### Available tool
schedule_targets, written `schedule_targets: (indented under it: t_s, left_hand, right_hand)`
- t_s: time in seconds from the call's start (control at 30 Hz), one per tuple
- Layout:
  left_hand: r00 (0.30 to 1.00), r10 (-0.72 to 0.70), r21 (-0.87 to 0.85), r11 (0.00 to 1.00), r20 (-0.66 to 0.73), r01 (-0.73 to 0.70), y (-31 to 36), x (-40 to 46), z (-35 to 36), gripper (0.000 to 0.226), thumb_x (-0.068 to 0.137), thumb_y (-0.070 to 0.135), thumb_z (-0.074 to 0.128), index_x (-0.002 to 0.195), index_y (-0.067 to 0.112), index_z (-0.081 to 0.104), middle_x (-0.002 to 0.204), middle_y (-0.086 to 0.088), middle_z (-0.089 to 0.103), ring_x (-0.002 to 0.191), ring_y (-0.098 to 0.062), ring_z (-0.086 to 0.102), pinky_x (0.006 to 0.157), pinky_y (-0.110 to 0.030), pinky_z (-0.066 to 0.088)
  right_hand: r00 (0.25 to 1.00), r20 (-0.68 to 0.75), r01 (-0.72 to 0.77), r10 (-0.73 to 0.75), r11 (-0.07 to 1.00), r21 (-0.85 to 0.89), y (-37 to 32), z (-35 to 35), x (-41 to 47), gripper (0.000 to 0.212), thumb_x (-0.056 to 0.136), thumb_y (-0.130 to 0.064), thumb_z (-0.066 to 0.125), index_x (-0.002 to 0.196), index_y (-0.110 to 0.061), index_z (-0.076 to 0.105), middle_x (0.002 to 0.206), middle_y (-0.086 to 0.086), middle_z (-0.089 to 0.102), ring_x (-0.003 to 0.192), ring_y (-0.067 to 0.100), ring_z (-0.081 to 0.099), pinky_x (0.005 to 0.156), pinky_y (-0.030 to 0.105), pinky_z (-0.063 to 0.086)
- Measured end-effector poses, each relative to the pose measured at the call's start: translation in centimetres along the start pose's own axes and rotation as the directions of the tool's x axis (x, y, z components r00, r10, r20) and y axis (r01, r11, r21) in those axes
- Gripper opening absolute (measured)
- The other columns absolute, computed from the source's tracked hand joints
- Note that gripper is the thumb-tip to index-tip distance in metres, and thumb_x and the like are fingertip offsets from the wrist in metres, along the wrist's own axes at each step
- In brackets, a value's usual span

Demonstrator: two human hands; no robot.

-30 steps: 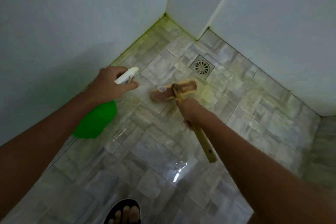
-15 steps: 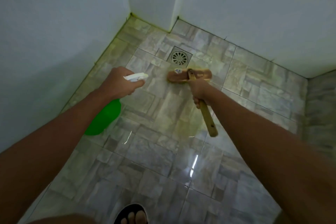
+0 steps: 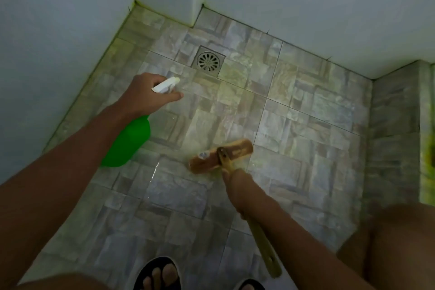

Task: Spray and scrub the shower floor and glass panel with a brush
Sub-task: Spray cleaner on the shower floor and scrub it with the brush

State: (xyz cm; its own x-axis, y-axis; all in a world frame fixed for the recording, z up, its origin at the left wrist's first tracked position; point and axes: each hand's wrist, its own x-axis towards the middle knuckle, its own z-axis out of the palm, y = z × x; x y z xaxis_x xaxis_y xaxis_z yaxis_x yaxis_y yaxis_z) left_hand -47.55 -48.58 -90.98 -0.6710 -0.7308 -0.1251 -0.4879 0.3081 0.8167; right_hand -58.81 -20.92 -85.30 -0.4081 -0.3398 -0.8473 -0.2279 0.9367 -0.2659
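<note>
My left hand (image 3: 146,94) grips a green spray bottle (image 3: 127,146) by its white trigger head (image 3: 166,85), nozzle aimed toward the tiles near the drain. My right hand (image 3: 237,186) holds the wooden handle of a scrub brush (image 3: 221,155). The brush head lies flat on the wet stone-pattern shower floor (image 3: 306,125), below and to the right of the drain. The handle's free end (image 3: 270,261) sticks out behind my wrist. No glass panel can be made out in this view.
A round metal floor drain (image 3: 208,61) sits near the far wall. White walls (image 3: 58,30) close the left and back sides, with yellow-green stains along the floor joint. A raised tiled kerb (image 3: 395,136) runs on the right. My sandalled feet (image 3: 157,273) stand at the bottom edge.
The brush has been drawn back from beside the drain toward my feet. The left hand with the bottle stays roughly where it was. The camera has tilted, showing more floor.
</note>
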Motion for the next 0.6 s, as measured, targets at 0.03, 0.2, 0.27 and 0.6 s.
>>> schedule_targets:
  t_s: [0.03, 0.2, 0.27, 0.6]
  left_hand:
    - [1.000, 0.005, -0.001, 1.000, -0.008, -0.005, 0.0, 0.1, 0.0, 0.051, 0.078, 0.045, 0.087, 0.084, -0.004, 0.071, 0.070, -0.011, 0.054, 0.066, -0.017, 0.045, 0.062, -0.032, 0.034]
    - [1.000, -0.004, 0.023, 1.000, -0.023, 0.005, 0.2, 0.5, 0.1, 0.051, 0.082, 0.036, 0.087, 0.077, -0.008, 0.062, 0.066, -0.008, 0.046, 0.063, -0.016, 0.041, 0.062, -0.032, 0.029]
    - [1.000, 0.005, 0.016, 1.000, -0.018, -0.004, 0.2, 0.2, 0.0, 0.049, 0.081, 0.037, 0.087, 0.076, -0.005, 0.062, 0.065, -0.006, 0.047, 0.063, -0.014, 0.042, 0.062, -0.032, 0.031]
    - [0.997, -0.061, -0.062, 0.996, -0.048, 0.058, 0.6, -0.2, -0.1, 0.041, 0.080, 0.040, 0.084, 0.064, 0.004, 0.072, 0.058, -0.014, 0.070, 0.051, -0.018, 0.059, 0.061, -0.029, 0.045]
  right_hand:
    - [0.998, 0.003, 0.062, -0.062, 0.998, -0.003, -1.4, -0.1, 0.8, 0.020, 0.107, -0.016, 0.032, 0.108, -0.010, 0.051, 0.102, 0.022, 0.052, 0.104, 0.039, 0.061, 0.091, 0.042, 0.052]
    - [0.979, -0.101, 0.186, -0.178, 0.979, 0.081, -10.9, -5.7, 10.5, 0.020, 0.102, -0.009, 0.039, 0.099, -0.007, 0.058, 0.083, 0.005, 0.053, 0.077, 0.024, 0.053, 0.054, 0.020, 0.040]
    - [0.989, -0.080, 0.133, -0.124, 0.983, 0.123, -13.0, -8.1, 12.6, 0.017, 0.098, 0.001, 0.042, 0.102, -0.001, 0.059, 0.087, 0.016, 0.058, 0.062, 0.026, 0.052, 0.056, 0.032, 0.046]
    - [0.997, -0.055, -0.048, 0.053, 0.995, 0.089, -0.2, -6.2, 7.1, 0.042, 0.102, -0.053, 0.035, 0.100, -0.013, 0.049, 0.079, 0.011, 0.052, 0.053, 0.023, 0.050, 0.042, 0.028, 0.045]
